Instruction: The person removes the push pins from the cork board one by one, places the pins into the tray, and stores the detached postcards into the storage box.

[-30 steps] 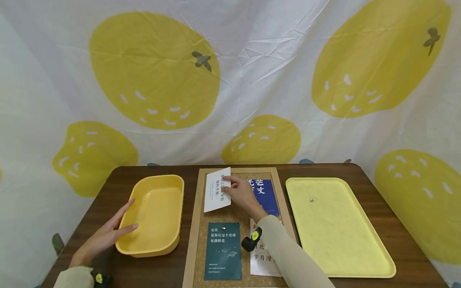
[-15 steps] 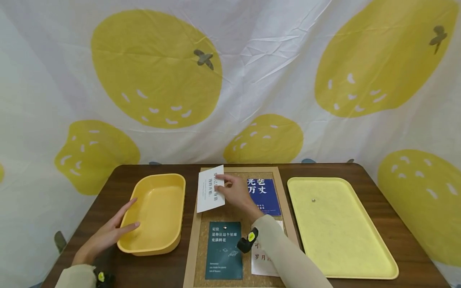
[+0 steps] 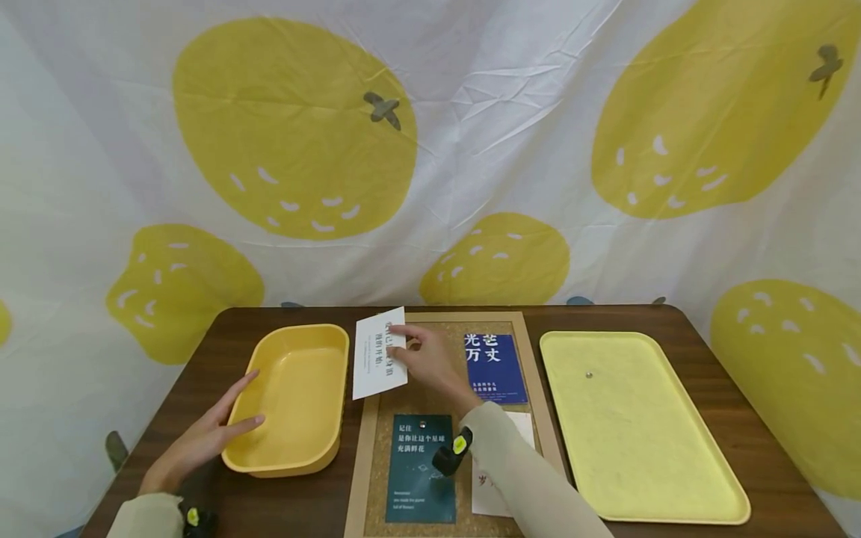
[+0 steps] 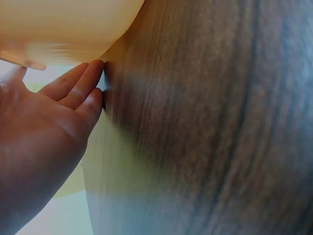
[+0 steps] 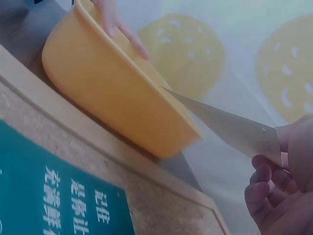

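My right hand pinches a white postcard with dark print by its right edge. The card is raised and tilted over the cork board's upper left corner and the table beside it. In the right wrist view, the card appears nearly edge-on, its far tip overlapping the plastic bin. My left hand holds the left rim of the orange-yellow plastic bin, thumb over the rim; in the left wrist view the other fingers lie outside, below it.
On the board lie a dark green postcard with a small pin at its top, a blue postcard, and a white red-lettered card partly under my right forearm. A pale yellow tray at right bears a small pin.
My right hand has carried the white postcard leftward, from over the board towards the bin. More of the blue postcard shows now. My left hand stays at the bin's rim.
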A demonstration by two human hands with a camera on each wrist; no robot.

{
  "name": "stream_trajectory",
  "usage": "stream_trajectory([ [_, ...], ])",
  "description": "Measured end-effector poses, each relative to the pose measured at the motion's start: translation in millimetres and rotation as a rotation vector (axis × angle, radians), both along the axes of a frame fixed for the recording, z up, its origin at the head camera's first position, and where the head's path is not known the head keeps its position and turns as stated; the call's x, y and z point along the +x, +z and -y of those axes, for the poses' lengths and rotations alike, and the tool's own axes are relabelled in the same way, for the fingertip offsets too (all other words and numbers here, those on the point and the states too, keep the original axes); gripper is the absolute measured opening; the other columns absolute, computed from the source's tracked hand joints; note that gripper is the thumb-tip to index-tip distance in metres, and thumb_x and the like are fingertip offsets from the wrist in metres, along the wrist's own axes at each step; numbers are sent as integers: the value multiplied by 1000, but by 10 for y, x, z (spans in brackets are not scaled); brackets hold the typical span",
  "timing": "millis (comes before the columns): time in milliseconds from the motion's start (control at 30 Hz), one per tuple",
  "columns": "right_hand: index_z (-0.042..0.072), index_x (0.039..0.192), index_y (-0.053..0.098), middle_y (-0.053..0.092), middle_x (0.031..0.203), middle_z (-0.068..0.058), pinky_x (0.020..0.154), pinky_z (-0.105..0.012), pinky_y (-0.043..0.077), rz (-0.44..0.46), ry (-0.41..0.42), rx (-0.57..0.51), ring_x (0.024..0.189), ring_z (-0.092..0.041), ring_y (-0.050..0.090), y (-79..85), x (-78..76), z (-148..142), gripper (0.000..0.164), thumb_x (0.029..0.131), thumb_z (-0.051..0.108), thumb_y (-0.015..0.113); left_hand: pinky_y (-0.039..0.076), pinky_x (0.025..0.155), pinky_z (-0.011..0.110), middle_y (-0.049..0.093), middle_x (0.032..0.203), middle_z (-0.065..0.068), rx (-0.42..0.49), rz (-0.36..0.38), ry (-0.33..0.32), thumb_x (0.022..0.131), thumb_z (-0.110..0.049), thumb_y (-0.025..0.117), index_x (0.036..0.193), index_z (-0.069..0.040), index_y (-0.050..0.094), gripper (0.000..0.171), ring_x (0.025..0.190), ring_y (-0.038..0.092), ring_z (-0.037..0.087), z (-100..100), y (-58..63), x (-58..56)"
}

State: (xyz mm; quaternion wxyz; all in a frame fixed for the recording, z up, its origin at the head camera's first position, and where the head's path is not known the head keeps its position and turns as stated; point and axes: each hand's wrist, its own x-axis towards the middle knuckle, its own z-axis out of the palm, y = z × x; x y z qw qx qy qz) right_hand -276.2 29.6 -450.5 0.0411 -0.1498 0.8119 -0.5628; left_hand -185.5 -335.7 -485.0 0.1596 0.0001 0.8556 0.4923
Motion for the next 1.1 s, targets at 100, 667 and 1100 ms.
stream_trajectory([
  [100,15,132,65,65,112,-7,56,-24,47,21,8,-23,72,-14,59,17,17,70,39,93,14,68,10,113,71,-9,165,20,-6,1,-1,98,-40,61,161,-28,1,88,149,-3,48,13,-3,1],
  [667,14,130,67,66,105,-6,52,-23,46,57,39,-47,68,-12,60,20,129,345,38,92,12,70,19,114,65,-9,165,19,14,-17,-4,98,-37,61,161,-27,-3,90,149,-2,46,42,-37,32],
  [1100,7,130,65,68,105,-9,56,-20,49,73,109,-134,70,-8,61,16,205,619,39,92,6,68,6,113,70,-11,165,17,-25,31,33,96,-43,63,160,-28,-4,94,150,-6,45,11,7,-3],
])
